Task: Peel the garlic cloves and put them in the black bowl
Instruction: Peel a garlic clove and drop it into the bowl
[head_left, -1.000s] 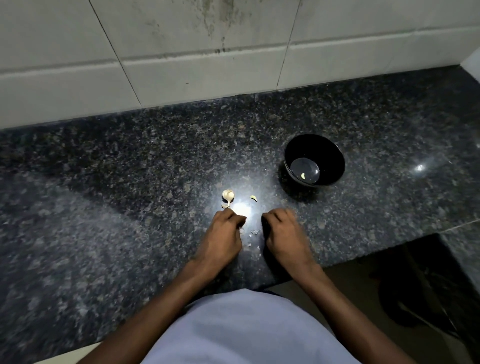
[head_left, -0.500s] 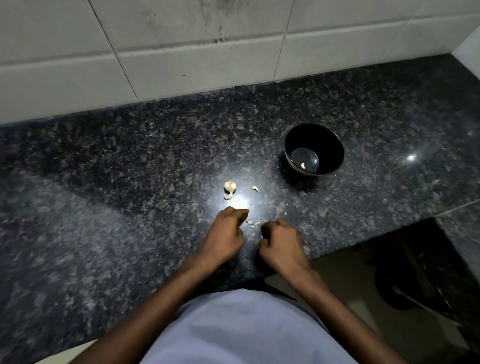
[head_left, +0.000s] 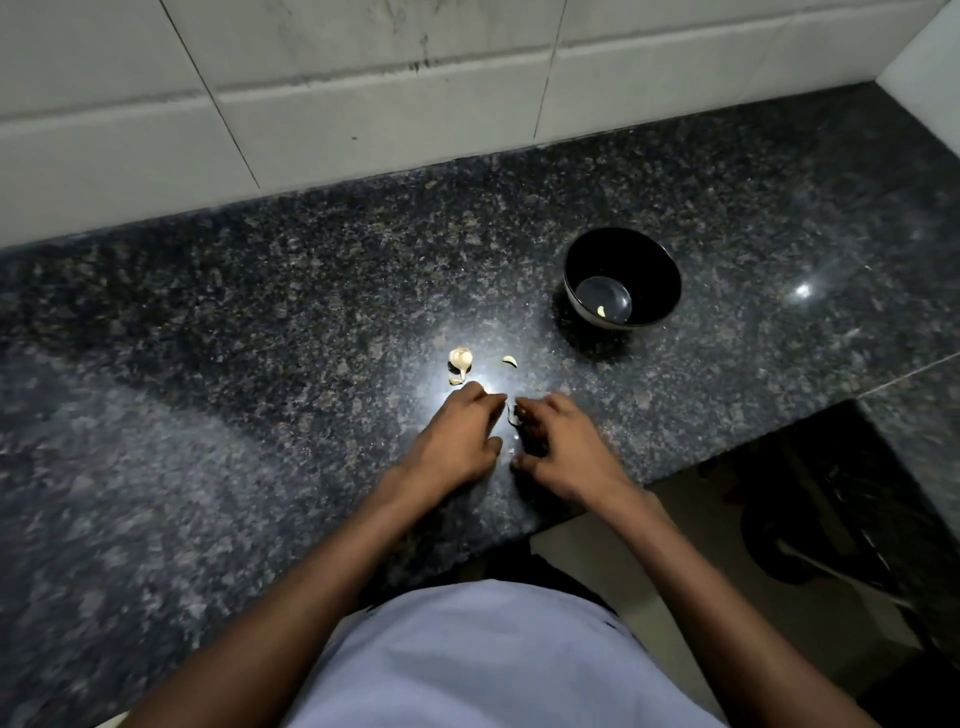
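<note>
- The garlic head (head_left: 460, 358) sits on the dark granite counter (head_left: 260, 338) just beyond the left hand (head_left: 457, 441), with a loose bit of it lying right at the knuckles. A sweep of that hand could knock either one out of reach.
- The left hand has its fingers curled down towards the counter. Whether it pinches anything I cannot tell.
- A pale clove (head_left: 510, 414) shows in the gap between the two hands, at the fingertips of the right one. It is small and probably slippery, so it could pop out and skid across the polished stone.
- A loose clove (head_left: 510, 360) lies far of the hands, easy to lose in the glare patch.
- The right hand (head_left: 566, 447) is curled, apparently pinching the clove. Its grip is partly hidden.
- The black bowl (head_left: 652, 260) stands far right, well apart, with one peeled clove (head_left: 601, 311) inside. A careless toss from here could miss its rim.
</note>
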